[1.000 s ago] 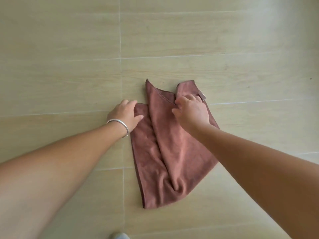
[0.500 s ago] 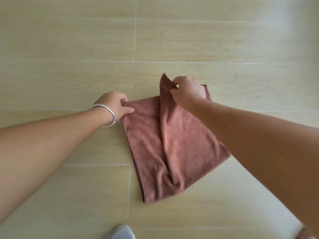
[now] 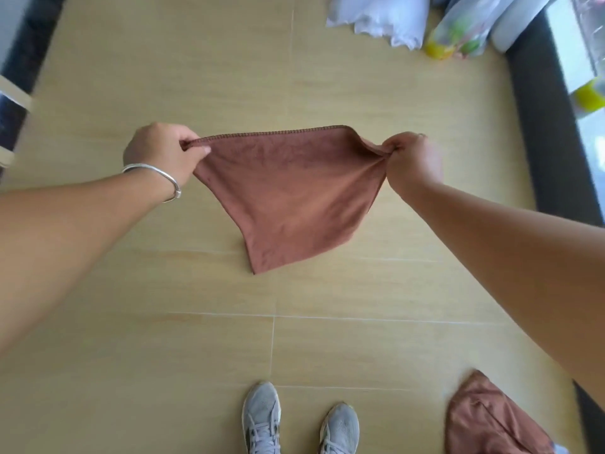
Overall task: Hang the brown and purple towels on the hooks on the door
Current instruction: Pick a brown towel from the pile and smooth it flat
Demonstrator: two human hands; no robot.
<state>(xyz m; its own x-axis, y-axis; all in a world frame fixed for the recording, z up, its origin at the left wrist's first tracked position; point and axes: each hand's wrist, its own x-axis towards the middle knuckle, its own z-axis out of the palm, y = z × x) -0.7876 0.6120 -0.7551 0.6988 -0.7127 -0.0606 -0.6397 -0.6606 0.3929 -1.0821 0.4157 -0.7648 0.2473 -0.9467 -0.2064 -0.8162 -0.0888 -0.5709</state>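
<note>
Stretching the brown towel [image 3: 291, 194] taut between them, the left hand [image 3: 162, 152] and right hand [image 3: 412, 162] each pinch a top corner, its hem level, body hanging; no hooks visible.

Second brown cloth [image 3: 491, 424] cut off by bottom edge, partly behind right forearm. Blurred bags [image 3: 455, 31] at top edge, contents perhaps bottles. Shoes [image 3: 262, 417] cropped.
</note>
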